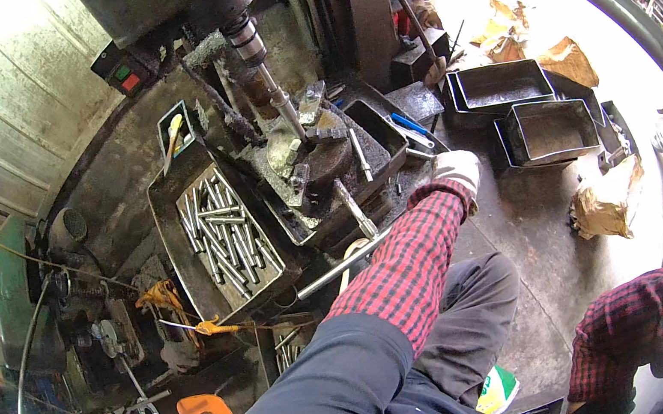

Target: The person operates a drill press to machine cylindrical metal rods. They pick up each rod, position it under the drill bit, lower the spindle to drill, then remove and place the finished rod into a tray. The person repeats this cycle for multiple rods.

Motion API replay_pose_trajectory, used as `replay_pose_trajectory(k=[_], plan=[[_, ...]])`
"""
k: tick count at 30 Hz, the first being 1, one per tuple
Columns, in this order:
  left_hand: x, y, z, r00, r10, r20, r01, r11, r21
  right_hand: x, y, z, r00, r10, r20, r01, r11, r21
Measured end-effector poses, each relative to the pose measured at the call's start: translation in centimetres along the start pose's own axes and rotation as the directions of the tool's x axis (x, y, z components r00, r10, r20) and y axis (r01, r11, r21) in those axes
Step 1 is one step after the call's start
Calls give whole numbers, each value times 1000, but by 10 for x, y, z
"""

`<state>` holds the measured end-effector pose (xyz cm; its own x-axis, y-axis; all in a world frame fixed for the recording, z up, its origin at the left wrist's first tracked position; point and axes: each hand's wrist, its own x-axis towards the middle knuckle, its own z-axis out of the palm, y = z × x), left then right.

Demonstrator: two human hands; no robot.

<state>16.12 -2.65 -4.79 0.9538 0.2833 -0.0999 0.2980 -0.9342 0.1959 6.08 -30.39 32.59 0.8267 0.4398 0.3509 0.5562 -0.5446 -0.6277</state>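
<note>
My left arm, in a red and black checked sleeve, reaches across the middle to the bench's right side. My left hand (460,169), in a white glove, looks curled, but its fingers are hidden from above. A metal bar (341,268) passes under my forearm and lines up with that glove. It crosses the end of a screw shaft (355,207) on the vise (325,163). Above the vise, a drill press chuck (245,43) carries a long tool (280,98) pointing down. Only my right sleeve (628,325) shows at the lower right; I cannot see that hand.
A metal tray (167,246) of loose steel pins (225,232) stands left of the vise. A blue-handled tool (412,127) lies near my left glove. Dark metal bins (549,129) and crumpled brown paper (608,198) are at the right. A switch box (121,71) hangs upper left.
</note>
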Motion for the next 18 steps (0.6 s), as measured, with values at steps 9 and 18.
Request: replay_pose_trajectory(k=[9,18], plan=[[-7,7,-18,996,17,84,-30,988,154,-5,5,-6,998,-22,-62,23,1000,20],[-8,6,-20,999,14,46,-20,990,142,-10,5,-10,992,-56,-111,59,998,31]])
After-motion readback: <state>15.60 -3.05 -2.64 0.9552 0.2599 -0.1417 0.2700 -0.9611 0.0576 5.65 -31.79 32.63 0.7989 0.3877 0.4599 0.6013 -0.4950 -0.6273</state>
